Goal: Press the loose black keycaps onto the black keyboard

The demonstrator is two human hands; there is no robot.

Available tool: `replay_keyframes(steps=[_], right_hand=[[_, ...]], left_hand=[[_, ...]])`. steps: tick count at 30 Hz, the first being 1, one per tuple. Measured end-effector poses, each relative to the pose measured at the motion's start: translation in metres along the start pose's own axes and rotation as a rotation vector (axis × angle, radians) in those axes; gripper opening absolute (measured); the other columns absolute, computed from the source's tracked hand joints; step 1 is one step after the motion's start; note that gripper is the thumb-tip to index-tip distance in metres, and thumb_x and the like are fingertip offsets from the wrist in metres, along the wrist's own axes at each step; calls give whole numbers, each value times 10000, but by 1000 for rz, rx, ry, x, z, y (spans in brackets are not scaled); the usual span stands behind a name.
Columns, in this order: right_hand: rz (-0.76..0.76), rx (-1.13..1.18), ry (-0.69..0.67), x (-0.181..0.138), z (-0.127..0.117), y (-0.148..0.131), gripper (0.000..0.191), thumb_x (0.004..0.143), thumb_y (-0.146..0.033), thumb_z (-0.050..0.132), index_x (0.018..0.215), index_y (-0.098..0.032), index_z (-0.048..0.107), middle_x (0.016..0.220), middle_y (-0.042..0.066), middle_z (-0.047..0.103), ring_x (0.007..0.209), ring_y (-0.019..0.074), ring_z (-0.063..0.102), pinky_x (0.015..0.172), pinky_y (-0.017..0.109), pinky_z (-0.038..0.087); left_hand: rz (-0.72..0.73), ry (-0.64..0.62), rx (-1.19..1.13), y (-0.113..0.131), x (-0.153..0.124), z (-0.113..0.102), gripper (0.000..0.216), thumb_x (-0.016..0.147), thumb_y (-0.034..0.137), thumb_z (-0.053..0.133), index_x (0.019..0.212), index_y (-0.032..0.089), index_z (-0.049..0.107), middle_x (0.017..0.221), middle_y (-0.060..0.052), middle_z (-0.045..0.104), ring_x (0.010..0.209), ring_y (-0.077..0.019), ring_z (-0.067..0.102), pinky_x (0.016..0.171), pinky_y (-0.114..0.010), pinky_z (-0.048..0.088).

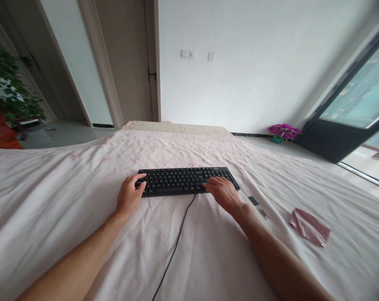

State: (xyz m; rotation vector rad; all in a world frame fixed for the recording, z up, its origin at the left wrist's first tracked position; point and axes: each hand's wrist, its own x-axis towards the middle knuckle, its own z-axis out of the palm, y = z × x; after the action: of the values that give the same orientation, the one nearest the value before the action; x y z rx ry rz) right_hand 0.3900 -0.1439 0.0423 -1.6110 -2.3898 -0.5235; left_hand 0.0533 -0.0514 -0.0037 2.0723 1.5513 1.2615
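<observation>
A black keyboard [183,179] lies flat on a bed covered with a pale pink sheet [67,188]. My left hand [129,194] grips the keyboard's left end, thumb on top of the keys and fingers curled round the edge. My right hand [222,191] rests palm down on the right part of the keys, fingers stretched forward. A black cable [176,242] runs from the keyboard's near edge toward me across the sheet.
A folded pink cloth [310,227] lies on the sheet to the right. A thin tool or brush [258,205] lies just right of my right wrist. Beyond the bed are a pot of purple flowers [283,133], a green plant [10,88], a door and a large window.
</observation>
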Motion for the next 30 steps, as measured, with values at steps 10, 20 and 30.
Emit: replay_keyframes(steps=[10,20,30], right_hand=[[-8,-27,-71,2,-4,-5,203,937,-190,466,899,-210,664,782,30,589,734,164,488,664,313,255],[38,-177,-158,-6,-11,-29,254,910,-83,400,1060,-152,593,902,95,580,758,207,490,690,350,308],[79,-41,-129,-5,-7,-27,280,819,-16,450,931,-164,660,898,78,594,829,211,501,705,339,361]], left_hand=[[5,-1,8,2,0,-1,309,815,278,487,1088,227,622,1119,-47,624,1073,-223,559,977,-368,427],[19,-5,21,3,0,-1,302,806,270,496,1074,223,629,1102,-43,635,1056,-224,567,966,-367,434],[-4,25,-16,-2,-1,2,319,815,287,496,1102,223,620,1126,-56,619,1084,-224,554,994,-376,423]])
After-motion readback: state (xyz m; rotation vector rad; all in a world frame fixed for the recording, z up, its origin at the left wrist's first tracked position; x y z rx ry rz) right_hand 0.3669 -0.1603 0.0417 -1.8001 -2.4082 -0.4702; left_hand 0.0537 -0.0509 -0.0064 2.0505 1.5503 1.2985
